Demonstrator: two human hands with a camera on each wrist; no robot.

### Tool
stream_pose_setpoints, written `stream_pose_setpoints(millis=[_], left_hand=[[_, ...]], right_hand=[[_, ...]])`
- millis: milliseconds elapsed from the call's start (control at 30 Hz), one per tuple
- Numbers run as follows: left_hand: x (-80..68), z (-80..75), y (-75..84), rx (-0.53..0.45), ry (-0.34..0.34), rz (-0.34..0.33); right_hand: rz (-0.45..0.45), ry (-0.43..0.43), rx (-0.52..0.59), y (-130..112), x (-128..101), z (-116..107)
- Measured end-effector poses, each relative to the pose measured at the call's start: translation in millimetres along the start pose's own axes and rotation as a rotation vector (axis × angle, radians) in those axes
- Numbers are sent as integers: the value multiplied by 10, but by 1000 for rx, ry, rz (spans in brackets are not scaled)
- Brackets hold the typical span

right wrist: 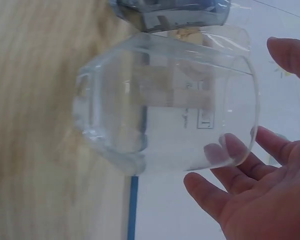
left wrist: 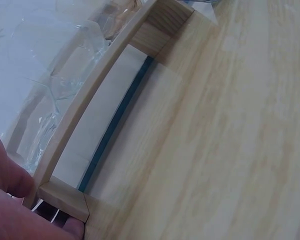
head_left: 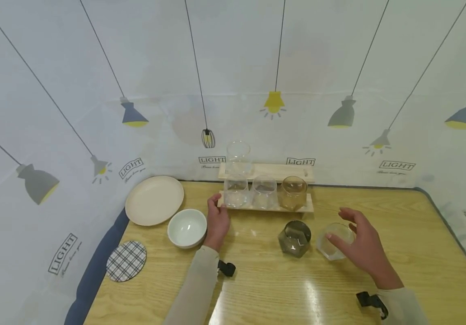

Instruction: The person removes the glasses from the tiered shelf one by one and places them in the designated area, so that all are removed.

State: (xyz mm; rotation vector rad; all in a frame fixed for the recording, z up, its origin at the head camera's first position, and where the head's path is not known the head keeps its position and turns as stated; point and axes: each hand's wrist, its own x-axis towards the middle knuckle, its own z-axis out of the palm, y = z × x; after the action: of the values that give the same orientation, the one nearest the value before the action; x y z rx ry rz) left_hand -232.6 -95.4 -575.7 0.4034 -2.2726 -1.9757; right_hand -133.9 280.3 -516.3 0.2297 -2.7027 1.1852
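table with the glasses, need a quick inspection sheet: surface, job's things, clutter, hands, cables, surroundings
Surface: wood-grain table, glare patches towards the front.
Job's things: wooden rack bears three clear glasses and an amber glass; a smoky glass and a fourth clear glass stand on the table.
Clutter: plate, bowl and checked coaster, left of the rack.
Hands: left hand grips the rack's left end; right hand is open at the fourth clear glass, contact unclear.
Cables: nothing seen; lamp cords are printed.
Surroundings: pale backdrop with lamp prints.
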Motion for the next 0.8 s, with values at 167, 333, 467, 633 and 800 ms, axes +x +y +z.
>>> stream_pose_setpoints(millis=[167,333,467,633,800], left_hand=[[4,1,29,6,9,-4],[6,-10,69,-3,9,-18],[2,-11,72,-16,3,-32],[-18,-9,44,-18,-6,-35],[-31,-14,43,-21,-9,-23]], right_hand=[[-38,14,-3,-130,147,-25],[-92,38,22,-283,295,-50],[-136,76,41,-439,385,-50],[-164,103,89,-630,492,-6],[-168,93,140,-752,628,85]])
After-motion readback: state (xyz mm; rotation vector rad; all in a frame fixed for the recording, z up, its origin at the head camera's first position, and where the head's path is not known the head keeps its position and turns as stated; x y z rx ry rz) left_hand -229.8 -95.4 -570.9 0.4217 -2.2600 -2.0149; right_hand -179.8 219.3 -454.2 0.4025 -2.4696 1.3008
